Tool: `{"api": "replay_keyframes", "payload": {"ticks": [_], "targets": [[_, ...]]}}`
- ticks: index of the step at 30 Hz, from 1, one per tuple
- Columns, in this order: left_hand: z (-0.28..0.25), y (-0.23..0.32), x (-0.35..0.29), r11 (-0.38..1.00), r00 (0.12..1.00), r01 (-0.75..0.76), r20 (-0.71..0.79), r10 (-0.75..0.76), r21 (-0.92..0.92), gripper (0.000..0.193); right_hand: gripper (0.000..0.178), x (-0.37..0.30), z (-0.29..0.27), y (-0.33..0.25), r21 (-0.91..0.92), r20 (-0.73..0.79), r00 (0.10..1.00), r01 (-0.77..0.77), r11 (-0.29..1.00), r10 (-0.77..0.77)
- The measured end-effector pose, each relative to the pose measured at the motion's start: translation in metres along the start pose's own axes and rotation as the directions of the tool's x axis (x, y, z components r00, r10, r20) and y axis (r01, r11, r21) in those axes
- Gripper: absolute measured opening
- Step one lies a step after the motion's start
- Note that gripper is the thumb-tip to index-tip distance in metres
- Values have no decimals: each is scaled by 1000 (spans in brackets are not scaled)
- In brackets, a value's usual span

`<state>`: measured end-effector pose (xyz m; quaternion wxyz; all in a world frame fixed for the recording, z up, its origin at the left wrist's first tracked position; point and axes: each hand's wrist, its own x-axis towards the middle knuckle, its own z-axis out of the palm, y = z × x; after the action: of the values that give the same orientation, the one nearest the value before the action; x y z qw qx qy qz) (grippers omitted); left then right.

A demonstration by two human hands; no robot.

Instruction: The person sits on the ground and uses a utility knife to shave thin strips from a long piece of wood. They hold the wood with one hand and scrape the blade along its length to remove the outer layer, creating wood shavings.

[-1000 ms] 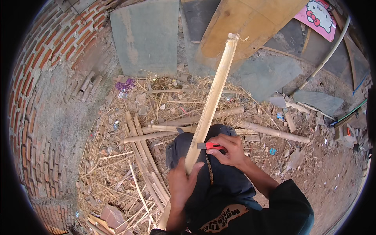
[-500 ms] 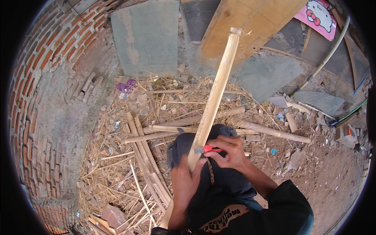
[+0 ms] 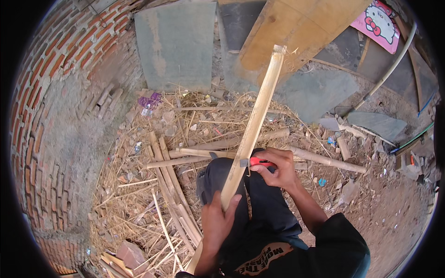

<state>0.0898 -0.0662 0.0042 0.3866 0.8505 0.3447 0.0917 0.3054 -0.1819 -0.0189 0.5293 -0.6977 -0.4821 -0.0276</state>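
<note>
A long split bamboo strip (image 3: 258, 111) slants up and away over my knees, its pale inner side showing. My left hand (image 3: 218, 217) is wrapped round its near part, close to my lap. In my right hand (image 3: 277, 167) is a utility knife (image 3: 261, 161) with a red handle, gripped between thumb and fingers. The knife's grey blade lies against the strip's right edge, above my left hand. A thin curl of shaving hangs just under the blade. Small frayed fibres stick out near the strip's far end.
Several bamboo pieces (image 3: 168, 173) lie on the straw-littered ground to the left, and a bamboo pole (image 3: 328, 161) to the right. A brick wall (image 3: 41, 153) rises at left. Grey boards (image 3: 176, 46) and a brown wooden panel (image 3: 301, 28) lean at the back.
My right hand has moved the knife up and away along the strip's edge. The strip's far end sits slightly lower in view. My left hand keeps its hold, a little lower.
</note>
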Motion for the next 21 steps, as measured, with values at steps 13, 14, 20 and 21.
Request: {"api": "replay_keyframes", "payload": {"ticks": [13,14,20,21], "targets": [[2,-20,-26,995,994,94,49,-96,36,47,20,45,-17,91,37,-256,957,-128,991,133],[4,-26,-33,995,996,78,49,-81,54,46,21,52,-24,106,80,-307,928,-194,978,209],[10,-42,-57,987,978,156,138,-158,29,49,24,76,-52,141,-129,-259,938,-271,954,232],[11,-45,-56,991,983,133,128,-134,20,49,28,77,-46,139,89,-224,919,-313,946,325]]}}
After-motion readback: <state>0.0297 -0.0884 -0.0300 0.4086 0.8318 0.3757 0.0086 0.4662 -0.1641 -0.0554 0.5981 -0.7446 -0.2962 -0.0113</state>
